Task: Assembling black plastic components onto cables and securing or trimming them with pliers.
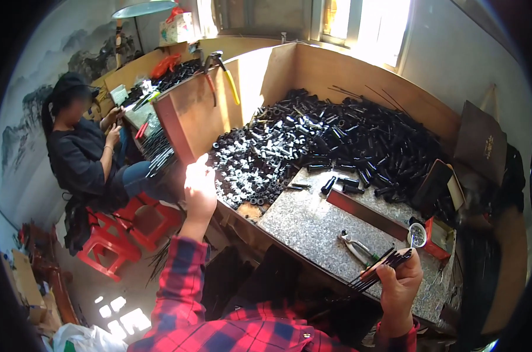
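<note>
A bundle of thin dark rods [371, 278] is gripped in my right hand [400, 287], above the front right of the speckled stone slab [301, 214]. Green-handled pliers [356, 247] lie on the slab just left of that hand. Raised at the left edge of the parts bin, my left hand [199, 188] has its fingers drawn together in strong sunlight. Glare hides whatever is between them. Beside it spreads a heap of small black tubular parts [325, 132], with short ring-like pieces [248, 170] at its near left.
A long flat bar [366, 216] crosses the slab, near a small white cup [417, 235] and a red holder [436, 239]. Wooden boards [366, 70] wall the heap; two pliers [222, 76] hang on the left one. A seated person [81, 141] works at left near red stools [107, 243].
</note>
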`<action>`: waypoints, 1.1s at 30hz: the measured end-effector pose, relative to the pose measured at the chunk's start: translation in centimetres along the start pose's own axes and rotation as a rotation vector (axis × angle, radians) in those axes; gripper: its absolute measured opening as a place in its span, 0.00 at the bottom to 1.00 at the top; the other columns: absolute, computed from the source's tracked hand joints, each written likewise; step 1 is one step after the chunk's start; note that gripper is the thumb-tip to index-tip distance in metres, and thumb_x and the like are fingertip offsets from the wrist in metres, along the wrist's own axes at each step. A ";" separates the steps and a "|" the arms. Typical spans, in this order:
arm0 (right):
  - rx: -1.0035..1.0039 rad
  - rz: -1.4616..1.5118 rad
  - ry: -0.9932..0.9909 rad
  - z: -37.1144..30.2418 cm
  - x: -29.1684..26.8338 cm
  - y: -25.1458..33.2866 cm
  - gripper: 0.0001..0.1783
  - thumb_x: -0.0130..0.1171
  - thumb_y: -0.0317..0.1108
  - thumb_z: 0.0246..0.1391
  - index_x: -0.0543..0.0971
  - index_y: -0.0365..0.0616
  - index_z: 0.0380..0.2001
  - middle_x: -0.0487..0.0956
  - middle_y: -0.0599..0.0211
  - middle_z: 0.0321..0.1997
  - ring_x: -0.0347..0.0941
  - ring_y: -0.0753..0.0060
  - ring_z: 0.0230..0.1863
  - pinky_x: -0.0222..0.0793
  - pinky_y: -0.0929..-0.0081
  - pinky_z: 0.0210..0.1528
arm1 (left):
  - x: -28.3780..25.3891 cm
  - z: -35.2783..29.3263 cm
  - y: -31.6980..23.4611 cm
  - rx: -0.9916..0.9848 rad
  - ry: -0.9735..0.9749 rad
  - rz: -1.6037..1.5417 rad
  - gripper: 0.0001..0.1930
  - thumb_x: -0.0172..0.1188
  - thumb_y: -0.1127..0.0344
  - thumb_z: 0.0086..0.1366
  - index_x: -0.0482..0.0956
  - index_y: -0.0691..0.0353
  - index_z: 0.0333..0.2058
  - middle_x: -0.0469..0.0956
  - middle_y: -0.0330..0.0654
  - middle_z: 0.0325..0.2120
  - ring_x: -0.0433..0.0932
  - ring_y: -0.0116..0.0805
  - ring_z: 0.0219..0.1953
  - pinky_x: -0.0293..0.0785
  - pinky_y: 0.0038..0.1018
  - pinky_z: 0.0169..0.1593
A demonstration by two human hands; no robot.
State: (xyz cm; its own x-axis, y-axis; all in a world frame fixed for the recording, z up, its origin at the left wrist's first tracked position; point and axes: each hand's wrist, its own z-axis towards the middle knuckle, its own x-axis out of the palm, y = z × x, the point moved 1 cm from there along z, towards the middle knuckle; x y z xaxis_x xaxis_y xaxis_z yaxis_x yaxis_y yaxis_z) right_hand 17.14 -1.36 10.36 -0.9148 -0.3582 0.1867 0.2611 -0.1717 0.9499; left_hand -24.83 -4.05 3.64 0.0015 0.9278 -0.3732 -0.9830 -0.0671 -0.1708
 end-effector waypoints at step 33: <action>0.127 0.128 0.233 2.1 1.0 -0.9 0.14 0.58 0.18 0.51 0.67 0.40 0.38 0.76 0.65 0.39 0.75 0.79 0.36 0.75 0.78 0.39 | -0.4 3.1 -23.6 -0.676 0.762 -2.102 0.15 0.52 0.80 0.63 0.72 0.67 0.49 0.73 0.40 0.45 0.72 0.25 0.47 0.71 0.23 0.51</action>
State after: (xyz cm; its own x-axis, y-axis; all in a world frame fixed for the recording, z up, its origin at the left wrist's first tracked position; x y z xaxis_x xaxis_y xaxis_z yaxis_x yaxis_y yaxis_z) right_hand 15.30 0.33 10.19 -0.7777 -0.5732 0.2580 0.3153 -0.0006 0.9490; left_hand -2.23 -1.73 10.67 0.7567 -0.3815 0.5309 0.6338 0.2292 -0.7387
